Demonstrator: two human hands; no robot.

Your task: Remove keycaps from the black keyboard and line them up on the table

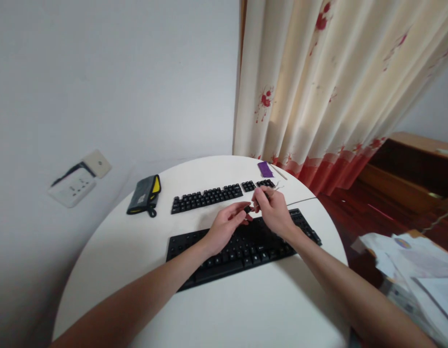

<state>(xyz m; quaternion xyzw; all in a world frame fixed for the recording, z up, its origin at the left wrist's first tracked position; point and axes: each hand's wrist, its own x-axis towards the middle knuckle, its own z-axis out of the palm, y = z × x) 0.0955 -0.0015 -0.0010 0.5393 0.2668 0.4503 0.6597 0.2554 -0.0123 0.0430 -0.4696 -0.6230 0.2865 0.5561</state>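
A black keyboard (218,271) lies on the white round table in front of me, several of its keycaps off along the upper part. Above it, my left hand (227,224) pinches a small black keycap (247,209) between thumb and fingers. My right hand (270,208) is closed right beside it, around a slim tool with thin wire ends (279,186) sticking out behind the fingers. Most of that tool is hidden, so its exact kind does not show. Behind the keyboard, loose black keycaps (209,196) stand in neat rows, with smaller groups farther right.
A grey and yellow pouch (142,195) lies at the table's left. Toward the back right are a purple cloth (265,169) and a thin stick (279,171). The keyboard's cable (301,201) runs off the right edge. Papers (415,270) lie beyond the table.
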